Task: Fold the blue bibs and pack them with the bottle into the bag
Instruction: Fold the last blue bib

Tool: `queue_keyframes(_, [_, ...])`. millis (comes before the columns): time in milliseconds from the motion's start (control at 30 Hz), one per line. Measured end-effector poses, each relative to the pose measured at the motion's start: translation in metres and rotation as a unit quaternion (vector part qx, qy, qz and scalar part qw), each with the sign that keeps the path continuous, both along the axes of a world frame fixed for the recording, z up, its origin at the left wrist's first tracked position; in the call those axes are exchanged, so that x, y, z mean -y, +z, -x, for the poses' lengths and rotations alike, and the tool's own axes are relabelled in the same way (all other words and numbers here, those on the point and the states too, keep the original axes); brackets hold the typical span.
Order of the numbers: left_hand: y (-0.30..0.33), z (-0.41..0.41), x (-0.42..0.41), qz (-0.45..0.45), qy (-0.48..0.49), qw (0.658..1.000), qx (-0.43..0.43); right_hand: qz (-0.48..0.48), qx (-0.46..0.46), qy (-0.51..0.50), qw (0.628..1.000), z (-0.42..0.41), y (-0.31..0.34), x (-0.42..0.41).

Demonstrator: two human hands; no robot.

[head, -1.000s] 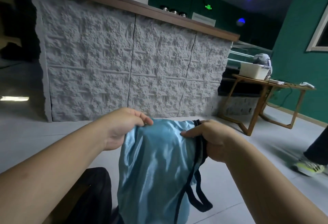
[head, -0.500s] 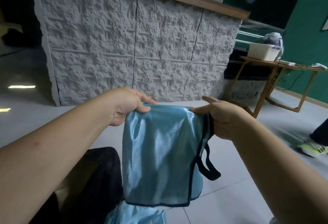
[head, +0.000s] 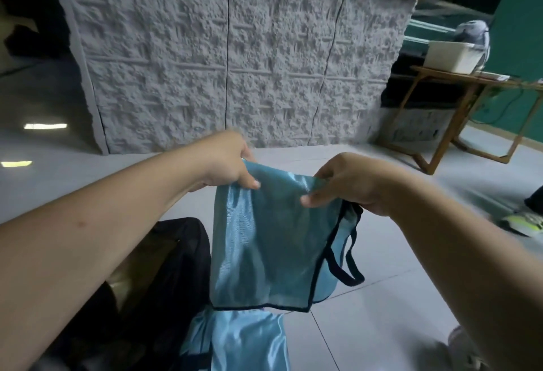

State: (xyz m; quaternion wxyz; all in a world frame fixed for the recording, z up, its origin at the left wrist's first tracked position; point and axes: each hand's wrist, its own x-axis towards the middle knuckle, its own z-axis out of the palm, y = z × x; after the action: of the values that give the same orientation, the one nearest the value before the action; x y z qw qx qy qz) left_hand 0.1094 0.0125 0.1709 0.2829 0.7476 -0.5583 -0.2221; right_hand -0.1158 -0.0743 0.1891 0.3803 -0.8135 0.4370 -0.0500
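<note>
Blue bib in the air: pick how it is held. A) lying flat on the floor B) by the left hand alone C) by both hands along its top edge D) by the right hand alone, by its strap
C: the left hand and right hand each pinch the top edge of the blue bib, which hangs off the floor.

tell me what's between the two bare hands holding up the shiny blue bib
In the head view, only the top edge of the shiny blue black-trimmed bib spans between the left hand and right hand; both pinch it.

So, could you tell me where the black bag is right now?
In the head view the black bag sits on the floor at lower left, under the left forearm and just left of the blue bib held up by both hands.
</note>
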Motion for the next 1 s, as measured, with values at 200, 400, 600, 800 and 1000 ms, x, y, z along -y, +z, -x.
queue_keyframes(200, [-0.020,-0.009,-0.004,-0.013,0.038,0.999,0.028,0.130,-0.096,0.012,0.987,-0.007,-0.025,-0.011])
queue_keyframes(400, [-0.044,-0.016,-0.012,-0.006,0.032,0.996,0.082,0.196,-0.083,0.013,0.977,-0.009,-0.055,-0.007])
queue_keyframes(600, [-0.076,-0.016,-0.026,0.114,0.046,0.981,0.150,0.312,-0.051,0.001,0.949,-0.009,-0.095,-0.009])
queue_keyframes(800, [-0.109,-0.014,-0.057,0.181,0.035,0.973,0.141,0.371,-0.008,0.045,0.927,0.004,-0.133,-0.034])
queue_keyframes(1000, [-0.204,-0.001,-0.120,0.055,-0.140,0.965,0.213,0.334,-0.125,0.197,0.913,0.026,-0.218,-0.088])
